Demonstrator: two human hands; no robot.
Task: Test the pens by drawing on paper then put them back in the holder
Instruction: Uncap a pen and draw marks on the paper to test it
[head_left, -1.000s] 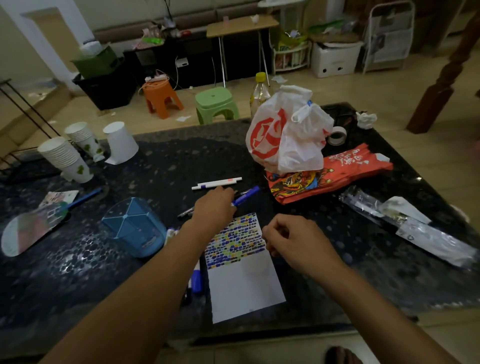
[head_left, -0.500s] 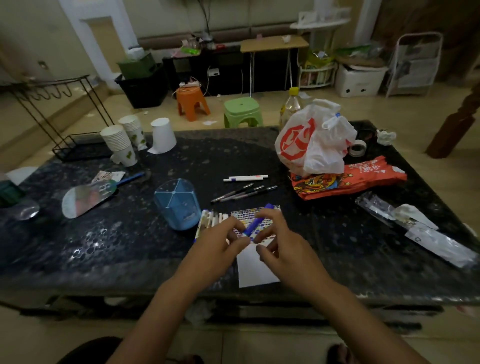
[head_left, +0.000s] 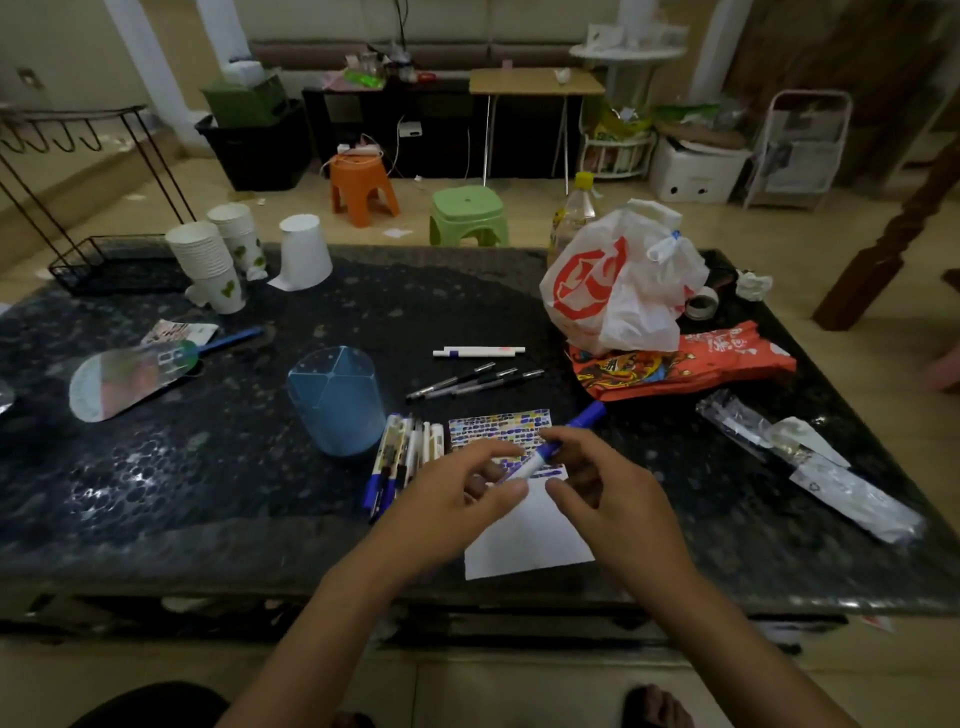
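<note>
A translucent blue plastic pen holder (head_left: 336, 400) stands left of a row of pens (head_left: 402, 460). Next, over the white paper sheet (head_left: 524, 535), the left hand (head_left: 457, 512) and right hand (head_left: 605, 493) both pinch a blue-capped white marker (head_left: 563, 439), likely to uncap it. Bare dark tabletop (head_left: 156, 467) nearby leaves working room.

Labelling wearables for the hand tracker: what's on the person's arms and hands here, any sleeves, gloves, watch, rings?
Nothing worn that the head view shows. The left hand and right hand are bare, no gloves. No ring is discernible, though some fingers are partly hidden. Both forearms are bare from the wrists to the frame's bottom edge: no sleeves, watch, bands or markings.
</note>
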